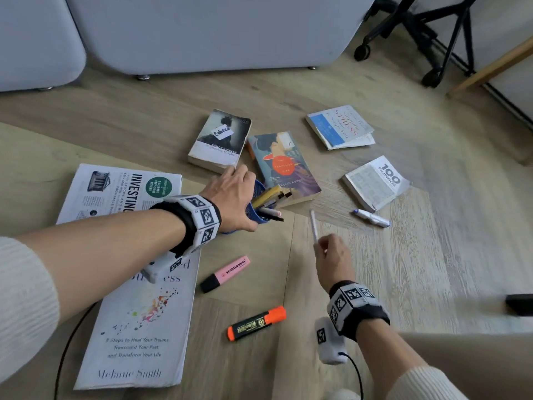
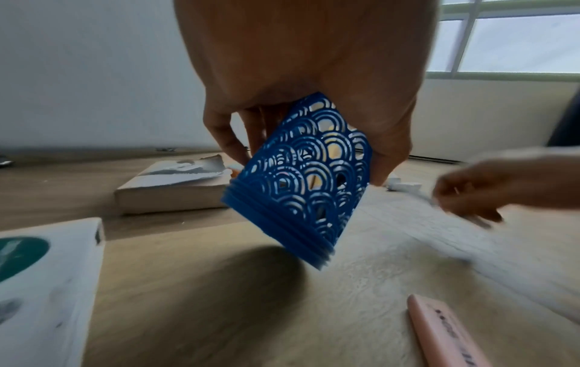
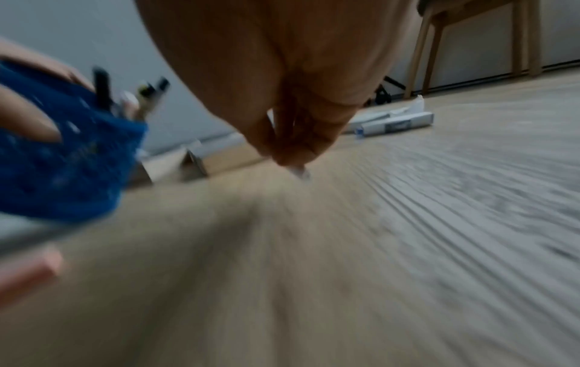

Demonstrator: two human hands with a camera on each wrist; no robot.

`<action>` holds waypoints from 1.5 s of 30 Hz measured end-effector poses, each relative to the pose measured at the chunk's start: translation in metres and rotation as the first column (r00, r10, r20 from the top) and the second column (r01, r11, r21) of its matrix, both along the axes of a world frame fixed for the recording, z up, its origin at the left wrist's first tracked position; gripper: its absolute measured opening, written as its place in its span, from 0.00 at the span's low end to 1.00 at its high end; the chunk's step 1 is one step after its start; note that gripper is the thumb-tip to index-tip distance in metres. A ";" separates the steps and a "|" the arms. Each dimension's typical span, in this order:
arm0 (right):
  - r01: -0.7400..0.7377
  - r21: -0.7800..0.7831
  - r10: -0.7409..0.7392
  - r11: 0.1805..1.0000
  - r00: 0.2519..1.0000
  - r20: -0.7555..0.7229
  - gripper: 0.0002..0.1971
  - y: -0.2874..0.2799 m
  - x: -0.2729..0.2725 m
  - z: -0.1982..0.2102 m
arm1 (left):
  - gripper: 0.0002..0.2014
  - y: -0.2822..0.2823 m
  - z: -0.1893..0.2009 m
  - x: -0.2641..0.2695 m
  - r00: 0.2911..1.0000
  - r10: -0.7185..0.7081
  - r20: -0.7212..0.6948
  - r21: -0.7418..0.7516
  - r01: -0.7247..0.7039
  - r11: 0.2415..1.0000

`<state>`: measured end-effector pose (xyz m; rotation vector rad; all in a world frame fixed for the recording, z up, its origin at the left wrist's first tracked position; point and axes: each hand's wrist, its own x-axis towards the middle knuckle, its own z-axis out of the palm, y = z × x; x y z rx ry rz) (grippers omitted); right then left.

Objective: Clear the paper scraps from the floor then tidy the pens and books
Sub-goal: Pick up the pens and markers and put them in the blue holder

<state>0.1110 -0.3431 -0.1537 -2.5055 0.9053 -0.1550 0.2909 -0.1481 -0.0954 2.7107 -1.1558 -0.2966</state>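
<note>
My left hand [image 1: 235, 197] grips a blue cut-out pen holder [image 2: 309, 178], tilted toward the right above the floor, with several pens [image 1: 269, 202] sticking out of its mouth. My right hand [image 1: 331, 254] pinches a thin white pen [image 1: 313, 226] that points up toward the holder. A pink highlighter [image 1: 225, 273], an orange highlighter [image 1: 256, 323] and a white-and-blue marker [image 1: 372, 218] lie on the floor. Several books lie around: two large white ones [image 1: 129, 313] under my left forearm, a grey paperback [image 1: 220, 140], a teal novel [image 1: 284, 166], a blue-white book [image 1: 340, 127] and a "100 Filipinos" book [image 1: 375, 183].
A grey sofa [image 1: 202, 33] stands behind the books. A black wheeled stand [image 1: 418, 39] and a wooden furniture leg [image 1: 490, 67] are at the back right. A dark object [image 1: 519, 304] sits at the right edge. The right wrist view is blurred.
</note>
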 end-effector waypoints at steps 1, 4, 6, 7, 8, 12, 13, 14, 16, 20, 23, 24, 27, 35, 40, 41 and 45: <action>0.068 0.022 -0.070 0.997 0.982 0.173 0.03 0.002 0.010 0.011 | 0.37 -0.004 0.002 -0.004 0.999 -0.023 0.030 0.019 0.023 1.000; 0.189 0.232 -0.288 0.954 0.795 0.533 0.02 0.017 0.045 0.056 | 0.39 -0.018 0.003 -0.016 0.998 -0.029 0.063 0.025 0.027 0.999; 0.131 0.377 -0.353 0.917 0.707 0.613 0.03 0.029 0.065 0.077 | 0.39 -0.031 0.004 -0.023 0.999 0.009 0.034 -0.012 -0.008 1.000; 0.083 0.421 -0.352 0.903 0.704 0.617 0.05 0.035 0.071 0.083 | 0.39 -0.037 0.004 -0.025 0.999 0.034 0.012 -0.035 -0.034 0.999; 0.040 0.441 -0.331 0.897 0.723 0.607 0.06 0.039 0.075 0.085 | 0.38 -0.043 0.006 -0.026 0.998 0.063 -0.009 -0.060 -0.064 0.996; 0.072 0.390 -0.282 0.918 0.811 0.512 0.08 0.022 0.072 0.073 | 0.39 -0.054 0.004 -0.019 0.989 0.124 -0.081 -0.133 -0.134 0.982; 0.115 0.375 -0.307 0.920 0.806 0.506 0.09 0.010 0.070 0.070 | 0.40 -0.053 0.001 -0.016 0.989 0.115 -0.090 -0.139 -0.127 0.982; 0.177 0.346 -0.337 0.921 0.807 0.484 0.09 -0.006 0.068 0.065 | 0.40 -0.050 -0.002 -0.014 0.990 0.106 -0.093 -0.147 -0.119 0.982; 0.321 0.214 -0.379 0.923 0.857 0.348 0.09 -0.047 0.062 0.052 | 0.41 -0.045 -0.009 -0.011 0.992 0.095 -0.089 -0.160 -0.108 0.981; 0.279 -0.175 -0.311 0.944 0.929 -0.200 0.25 -0.123 0.041 0.015 | 0.41 -0.041 -0.014 -0.009 0.994 0.084 -0.072 -0.162 -0.095 0.982; 0.129 -0.254 -0.230 0.959 0.877 -0.423 0.31 -0.146 0.028 -0.002 | 0.41 -0.045 -0.012 -0.011 0.996 0.064 -0.055 -0.142 -0.071 0.987; 0.110 -0.289 -0.231 0.951 0.874 -0.428 0.30 -0.147 0.024 -0.006 | 0.41 -0.047 -0.011 -0.011 0.997 0.059 -0.047 -0.131 -0.064 0.989; 0.025 -0.411 -0.225 0.911 0.867 -0.445 0.20 -0.137 0.019 -0.015 | 0.41 -0.047 -0.012 -0.011 0.998 0.050 -0.030 -0.112 -0.053 0.992; -0.074 0.240 -0.010 0.968 0.944 0.330 0.13 -0.045 0.041 0.063 | 0.43 -0.042 -0.005 -0.012 0.996 0.033 -0.077 -0.085 -0.040 0.996; -0.324 0.118 0.295 0.939 0.932 0.209 0.13 0.021 0.060 0.094 | 0.39 -0.032 -0.002 -0.018 0.988 0.087 -0.126 -0.113 -0.102 0.988; -0.331 0.150 0.287 0.932 0.924 0.253 0.16 0.027 0.061 0.094 | 0.37 -0.027 -0.003 -0.020 0.987 0.096 -0.126 -0.124 -0.112 0.986; -0.269 0.103 0.195 0.958 0.869 0.454 0.16 0.051 0.040 0.086 | 0.37 -0.003 -0.004 -0.020 0.989 0.106 -0.101 -0.096 -0.116 0.989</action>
